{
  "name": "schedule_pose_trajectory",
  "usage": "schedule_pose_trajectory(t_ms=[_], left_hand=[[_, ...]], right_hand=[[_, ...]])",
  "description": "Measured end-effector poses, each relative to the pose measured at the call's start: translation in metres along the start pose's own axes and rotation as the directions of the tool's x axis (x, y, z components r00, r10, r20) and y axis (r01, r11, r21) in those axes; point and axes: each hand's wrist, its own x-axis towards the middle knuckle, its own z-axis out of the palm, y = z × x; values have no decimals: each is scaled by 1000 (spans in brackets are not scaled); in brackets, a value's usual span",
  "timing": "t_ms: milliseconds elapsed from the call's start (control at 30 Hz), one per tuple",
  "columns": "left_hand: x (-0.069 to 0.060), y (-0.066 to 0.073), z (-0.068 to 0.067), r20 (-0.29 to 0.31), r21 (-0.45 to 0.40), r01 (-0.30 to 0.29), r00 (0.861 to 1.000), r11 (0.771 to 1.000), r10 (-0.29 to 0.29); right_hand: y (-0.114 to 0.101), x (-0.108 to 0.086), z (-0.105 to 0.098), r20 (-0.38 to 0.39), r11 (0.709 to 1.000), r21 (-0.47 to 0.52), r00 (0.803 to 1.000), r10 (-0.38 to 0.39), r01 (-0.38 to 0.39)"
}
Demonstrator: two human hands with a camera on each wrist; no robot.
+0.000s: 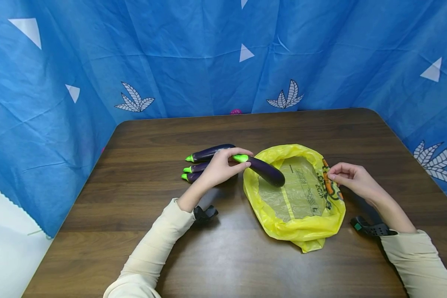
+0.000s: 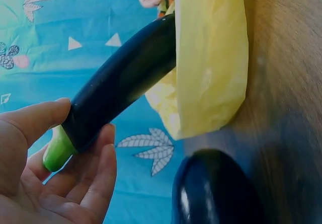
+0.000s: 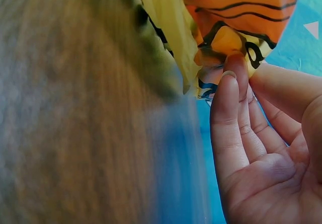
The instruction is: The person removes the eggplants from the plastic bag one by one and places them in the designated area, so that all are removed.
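Observation:
My left hand holds a dark purple eggplant by its bright green stem end, between thumb and fingers. The eggplant's rounded end reaches over the left rim of a yellow plastic bag, whose mouth is spread wide on the table. In the left wrist view the tip of the held eggplant passes behind the bag's side. On the bag's right side, my right hand pinches the printed rim; the right wrist view shows thumb and fingertips on the orange-and-black print.
Left of the bag, several more eggplants lie side by side, partly behind my left hand: a far one, a middle one and a near one. A blue patterned curtain hangs behind the brown wooden table.

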Motion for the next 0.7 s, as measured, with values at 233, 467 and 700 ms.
schedule_pose_trajectory(t_ms=[233,467,700], left_hand=[[-11,-3,-16,-50,8,16,999,1000,-15],[-20,-6,-35,-116,-25,38,992,999,-40],[-32,-1,-58,-181,-37,111,977,993,-116]], right_hand=[[0,0,0,3,1000,0,1000,-3,3],[2,-1,0,3,1000,-1,1000,2,-2],[2,0,0,1,1000,-5,1000,2,-2]])
